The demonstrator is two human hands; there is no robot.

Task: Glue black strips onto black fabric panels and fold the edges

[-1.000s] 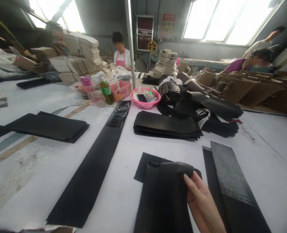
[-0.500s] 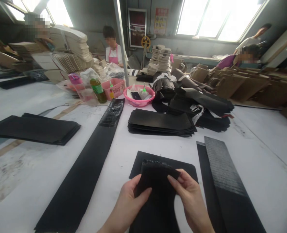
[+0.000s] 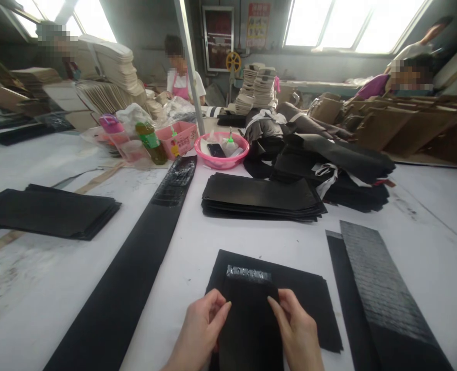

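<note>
Between my two hands is a black sheet [image 3: 251,324], gripped by its side edges near its far end. My left hand [image 3: 202,324] pinches the left edge between thumb and fingers. On the right edge, my right hand [image 3: 297,325] does the same. Just beyond the sheet's far edge shows a shiny, wet-looking strip [image 3: 249,273] with spots along it. Beneath lies a wider stack of black sheets [image 3: 313,304], partly covered by the held sheet and my hands. The near end of the held sheet runs out of view.
A long black strip [image 3: 123,278] with a glossy far end lies to the left. Black sheet stacks [image 3: 259,193] [image 3: 50,211] rest ahead and at left. More black strips [image 3: 386,288] lie at right. A pink basin [image 3: 221,162] stands further back; several people work beyond.
The held sheet's far end has come down and toward me, flattening from its bent shape. More of the shiny strip now shows. My view has shifted slightly.
</note>
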